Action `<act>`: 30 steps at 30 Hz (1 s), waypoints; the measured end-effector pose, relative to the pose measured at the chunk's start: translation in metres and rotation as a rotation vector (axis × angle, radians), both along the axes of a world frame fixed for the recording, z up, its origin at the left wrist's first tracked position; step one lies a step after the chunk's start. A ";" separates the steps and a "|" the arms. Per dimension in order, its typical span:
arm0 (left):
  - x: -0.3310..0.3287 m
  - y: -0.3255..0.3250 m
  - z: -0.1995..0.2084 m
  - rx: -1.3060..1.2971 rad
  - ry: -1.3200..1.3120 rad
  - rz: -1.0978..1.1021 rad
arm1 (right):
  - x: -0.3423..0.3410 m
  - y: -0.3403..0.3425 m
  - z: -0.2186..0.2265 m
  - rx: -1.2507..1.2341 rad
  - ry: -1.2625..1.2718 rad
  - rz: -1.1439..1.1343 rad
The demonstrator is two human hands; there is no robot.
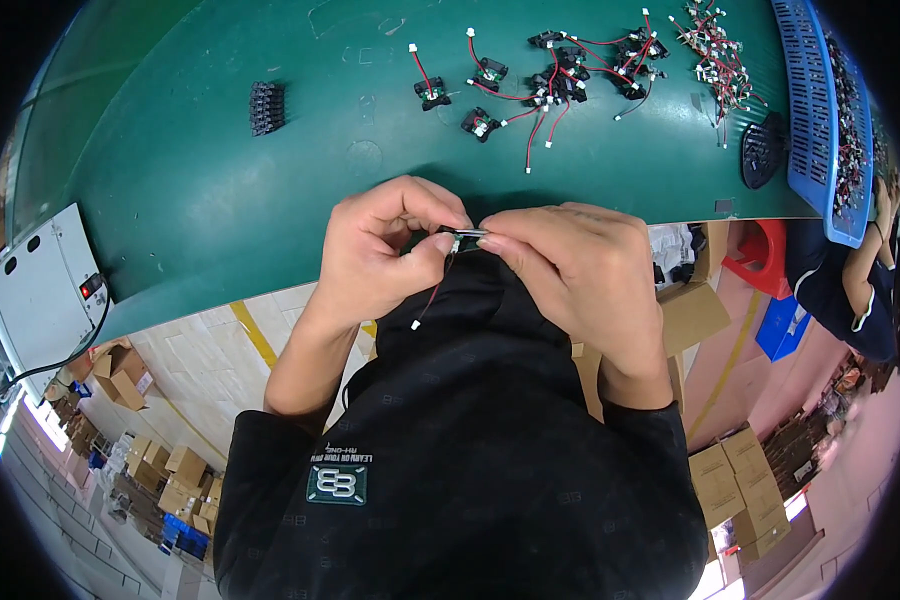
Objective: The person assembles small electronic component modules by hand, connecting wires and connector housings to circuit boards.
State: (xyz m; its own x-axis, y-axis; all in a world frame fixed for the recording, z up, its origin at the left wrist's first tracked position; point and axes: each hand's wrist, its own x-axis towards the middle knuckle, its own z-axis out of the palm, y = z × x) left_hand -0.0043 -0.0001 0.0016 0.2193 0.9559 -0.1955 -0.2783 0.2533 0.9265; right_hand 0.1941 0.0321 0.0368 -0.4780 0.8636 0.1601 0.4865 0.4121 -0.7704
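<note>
Head view, and from where I stand the work looks mid-piece. One small unit (457, 240) is between the two hands, by the near edge of the bench (190, 210), its red lead (433, 292) hanging toward 7 o'clock to a white plug (415, 325). The left hand (385, 238) has its fingers pinched on the unit; the right hand (580, 262) has thumb and forefinger closed on a thin silvery piece (471, 232) beside it, too small for me to identify.

With the hands as clock centre, a cluster (570, 85) of units, leads attached, lies at 1 o'clock, and a loose unit (432, 94) at 12; whether those are done or waiting, I can't tell. Black parts (267, 108) stand in a row at 10 o'clock, apart from everything; a tangle of leads (718, 72) lies at 2. Toward 3, a blue basket (808, 115) holds many small pieces. I'd judge the held unit unfinished.
</note>
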 end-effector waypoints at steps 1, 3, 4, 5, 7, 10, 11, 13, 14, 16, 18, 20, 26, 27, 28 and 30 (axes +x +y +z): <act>0.001 0.000 0.000 0.020 0.013 0.007 | 0.001 0.000 0.000 -0.024 0.008 -0.002; 0.002 -0.001 0.000 0.017 0.022 0.011 | 0.001 0.001 0.001 -0.049 0.015 -0.004; 0.002 -0.001 0.000 0.015 0.030 0.014 | 0.001 0.001 0.002 -0.051 0.010 -0.003; 0.003 -0.002 -0.001 0.014 0.029 0.013 | 0.001 0.000 0.002 -0.053 0.005 -0.001; 0.003 -0.002 -0.001 0.030 0.046 0.019 | 0.001 -0.001 0.003 -0.040 -0.010 -0.005; 0.004 0.000 -0.001 0.034 0.045 0.008 | 0.002 -0.001 0.002 -0.018 -0.058 -0.003; 0.004 -0.001 -0.001 0.034 0.044 0.007 | 0.004 0.000 0.003 -0.010 -0.092 0.003; 0.005 -0.003 -0.002 0.018 0.015 0.010 | 0.006 0.002 0.006 0.003 -0.088 0.013; 0.007 -0.003 -0.002 0.018 0.016 0.011 | 0.007 0.003 0.008 0.017 -0.084 0.023; 0.013 -0.002 -0.003 0.034 -0.018 0.031 | 0.011 0.002 0.012 -0.016 -0.122 0.013; 0.016 -0.002 -0.003 0.055 0.008 0.032 | 0.012 -0.001 0.016 -0.049 -0.158 0.002; 0.016 -0.002 -0.001 0.075 0.034 0.032 | 0.013 -0.004 0.019 0.007 -0.219 -0.044; -0.001 0.002 -0.001 0.037 -0.016 0.179 | 0.020 -0.002 0.026 0.008 -0.131 -0.215; 0.002 0.003 0.002 0.039 0.001 0.162 | 0.017 0.000 0.023 -0.065 -0.036 -0.242; 0.004 0.004 0.003 0.041 0.018 0.145 | 0.013 0.000 0.022 -0.165 0.018 -0.205; 0.010 0.004 0.003 0.064 0.017 0.122 | 0.003 0.000 0.014 -0.255 0.130 -0.193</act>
